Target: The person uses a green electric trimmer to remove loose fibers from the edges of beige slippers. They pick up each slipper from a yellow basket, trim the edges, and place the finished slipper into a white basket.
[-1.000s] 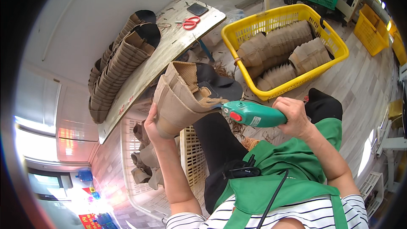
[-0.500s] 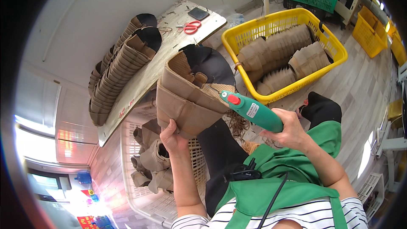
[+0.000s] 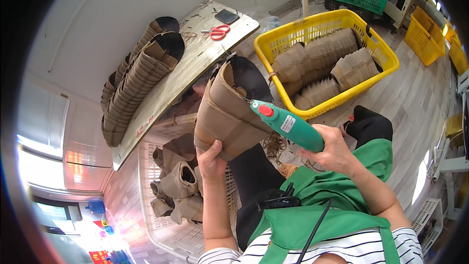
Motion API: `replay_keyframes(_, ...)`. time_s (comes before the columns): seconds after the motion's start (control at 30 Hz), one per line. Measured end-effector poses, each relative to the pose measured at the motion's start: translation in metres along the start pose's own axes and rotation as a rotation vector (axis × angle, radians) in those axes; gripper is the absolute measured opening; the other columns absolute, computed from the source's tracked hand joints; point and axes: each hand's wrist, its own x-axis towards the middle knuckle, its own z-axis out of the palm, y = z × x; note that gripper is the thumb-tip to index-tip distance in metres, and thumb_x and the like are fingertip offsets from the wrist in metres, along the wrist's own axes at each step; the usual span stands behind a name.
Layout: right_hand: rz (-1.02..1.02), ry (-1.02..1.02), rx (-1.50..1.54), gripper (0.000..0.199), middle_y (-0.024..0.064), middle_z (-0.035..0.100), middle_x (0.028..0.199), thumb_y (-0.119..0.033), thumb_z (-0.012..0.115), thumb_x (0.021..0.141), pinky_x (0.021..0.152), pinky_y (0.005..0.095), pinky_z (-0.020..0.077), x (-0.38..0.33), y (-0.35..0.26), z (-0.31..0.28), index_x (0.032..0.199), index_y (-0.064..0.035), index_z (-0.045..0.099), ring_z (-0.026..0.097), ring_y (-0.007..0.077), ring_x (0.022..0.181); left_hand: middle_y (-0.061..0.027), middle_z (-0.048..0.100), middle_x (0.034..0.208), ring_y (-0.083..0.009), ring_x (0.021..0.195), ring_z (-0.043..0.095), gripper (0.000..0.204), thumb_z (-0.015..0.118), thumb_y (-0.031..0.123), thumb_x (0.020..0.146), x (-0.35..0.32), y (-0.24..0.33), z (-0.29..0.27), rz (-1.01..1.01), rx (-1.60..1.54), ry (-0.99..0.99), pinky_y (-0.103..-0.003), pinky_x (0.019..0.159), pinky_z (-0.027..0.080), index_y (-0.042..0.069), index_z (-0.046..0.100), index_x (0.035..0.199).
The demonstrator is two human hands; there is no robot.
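My left hand grips the lower edge of a tan, folded boot-upper-like piece, thumb on its outer face. Dark material shows at the far side of this piece. In my right hand is a green hand-held electric tool with a red button. Its narrow front end is at the piece's right edge, by the fold; whether the tip touches is too small to tell.
A worktable at the far left bears stacked tan pieces, red-handled scissors and a dark phone. Below it stands a white basket of loose pieces. A yellow basket holds rows of tan pieces; dark cuttings lie on the floor.
My left hand has shifted a little right and turned the tan piece, so its opening shows narrower and its folded edge stands steeper. My right hand with the tool has barely moved.
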Motion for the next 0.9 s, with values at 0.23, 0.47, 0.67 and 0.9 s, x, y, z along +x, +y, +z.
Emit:
replay_keyframes(0.23, 0.047, 0.072, 0.101, 0.038, 0.015, 0.066, 0.088, -0.02, 0.082, 0.072, 0.073, 0.0382, 0.0498, 0.002, -0.005, 0.003, 0.098, -0.0001, 0.064, 0.064, 0.0321, 0.079, -0.011, 0.063, 0.123, -0.0226, 0.115, 0.058, 0.057, 0.073, -0.008, 0.076, -0.004, -0.008, 0.004, 0.099, 0.285, 0.006, -0.038, 0.103, 0.042, -0.001, 0.054, 0.129)
replay_keyframes(0.47, 0.19, 0.06, 0.19, 0.039, 0.0109, 0.066, 0.086, -0.016, 0.082, 0.075, 0.071, 0.0328, 0.0498, 0.005, -0.005, 0.003, 0.105, 0.0015, 0.064, 0.063, 0.019, 0.076, -0.0078, 0.071, 0.1, -0.0193, 0.094, 0.067, 0.023, 0.069, -0.007, 0.081, -0.013, -0.008, 0.012, 0.37, 0.911, -0.059, -0.03, 0.082, 0.05, 0.0, 0.069, 0.103)
replay_keyframes(0.67, 0.287, 0.054, 0.264, 0.041, 0.0079, 0.067, 0.084, -0.018, 0.081, 0.076, 0.072, 0.0302, 0.0495, 0.015, -0.013, -0.001, 0.107, 0.002, 0.063, 0.06, 0.0131, 0.076, -0.0161, 0.069, 0.094, -0.0352, 0.087, 0.067, 0.025, 0.061, -0.01, 0.073, -0.016, -0.013, 0.003, 0.729, 1.408, -0.25, -0.039, 0.079, 0.052, -0.001, 0.07, 0.095)
replay_keyframes(0.9, 0.348, 0.053, 0.199, 0.037, 0.0055, 0.066, 0.082, -0.021, 0.081, 0.078, 0.071, 0.0292, 0.0495, 0.03, -0.019, -0.003, 0.102, 0.0027, 0.064, 0.058, 0.0108, 0.075, -0.0161, 0.068, 0.099, -0.0403, 0.098, 0.063, 0.044, 0.055, -0.011, 0.055, -0.025, -0.012, 0.009, 0.763, 1.552, -0.34, -0.048, 0.09, 0.049, 0.003, 0.072, 0.093)
